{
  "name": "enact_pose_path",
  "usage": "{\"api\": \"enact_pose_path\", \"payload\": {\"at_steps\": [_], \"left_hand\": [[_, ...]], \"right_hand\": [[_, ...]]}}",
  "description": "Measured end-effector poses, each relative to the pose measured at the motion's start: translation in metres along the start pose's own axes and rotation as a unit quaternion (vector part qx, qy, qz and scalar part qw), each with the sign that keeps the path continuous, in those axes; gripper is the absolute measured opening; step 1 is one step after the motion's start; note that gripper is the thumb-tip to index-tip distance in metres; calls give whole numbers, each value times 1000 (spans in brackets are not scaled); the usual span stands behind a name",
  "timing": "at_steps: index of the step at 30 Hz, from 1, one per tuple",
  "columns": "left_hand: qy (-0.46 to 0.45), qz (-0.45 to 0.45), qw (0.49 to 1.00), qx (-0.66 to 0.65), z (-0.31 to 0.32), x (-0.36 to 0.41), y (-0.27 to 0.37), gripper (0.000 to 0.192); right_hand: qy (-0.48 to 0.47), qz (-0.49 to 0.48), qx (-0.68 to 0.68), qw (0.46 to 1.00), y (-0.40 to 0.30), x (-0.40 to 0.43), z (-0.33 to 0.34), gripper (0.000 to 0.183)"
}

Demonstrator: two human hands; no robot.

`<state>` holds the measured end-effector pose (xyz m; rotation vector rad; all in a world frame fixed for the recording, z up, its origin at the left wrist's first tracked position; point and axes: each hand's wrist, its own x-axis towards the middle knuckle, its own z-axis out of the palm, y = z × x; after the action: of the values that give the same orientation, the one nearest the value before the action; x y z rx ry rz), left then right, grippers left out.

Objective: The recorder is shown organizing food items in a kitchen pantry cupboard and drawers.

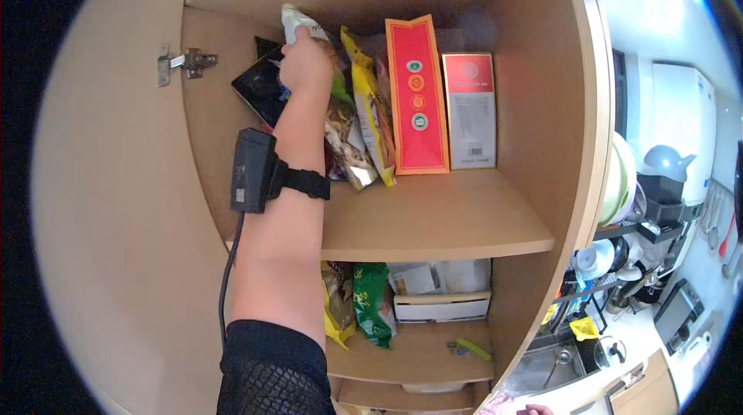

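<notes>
My left hand (307, 63) reaches up into the upper shelf of an open wooden cabinet. Its fingers are closed on the white upper end of a plastic food packet (346, 136), whose see-through lower part shows dried brown food. To the left a black packet (258, 84) leans, partly behind the hand. Just right of the held packet stands a yellow packet (367, 104), then a tall red and orange paper bag (417, 95) and a red and grey box (470, 113). Of my right hand (537, 410) only a small part shows at the bottom edge; its grip is hidden.
The cabinet door (116, 183) stands open at left. Below the upper shelf board (435, 241) are a green packet (371, 304), a white tray (442, 307) and a light-green strip (473, 349). At right are a sink (545, 368), a dish rack and a counter with a glass lid (609, 352).
</notes>
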<state>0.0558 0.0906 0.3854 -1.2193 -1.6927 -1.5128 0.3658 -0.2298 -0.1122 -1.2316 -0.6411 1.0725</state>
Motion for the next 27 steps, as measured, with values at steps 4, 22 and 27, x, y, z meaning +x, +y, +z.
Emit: {"api": "enact_pose_path", "payload": {"at_steps": [4, 22, 27], "left_hand": [[-222, 158, 950, 150, 51, 0, -26, 36], [-213, 347, 913, -10, -93, -75, -26, 26], [-262, 465, 830, -165, -113, -154, -20, 17]], "right_hand": [[16, 5, 7, 1000, 5, 4, -6, 25], [-37, -17, 13, 999, -11, 15, 15, 16], [-118, -7, 12, 993, -10, 17, 20, 18]]}}
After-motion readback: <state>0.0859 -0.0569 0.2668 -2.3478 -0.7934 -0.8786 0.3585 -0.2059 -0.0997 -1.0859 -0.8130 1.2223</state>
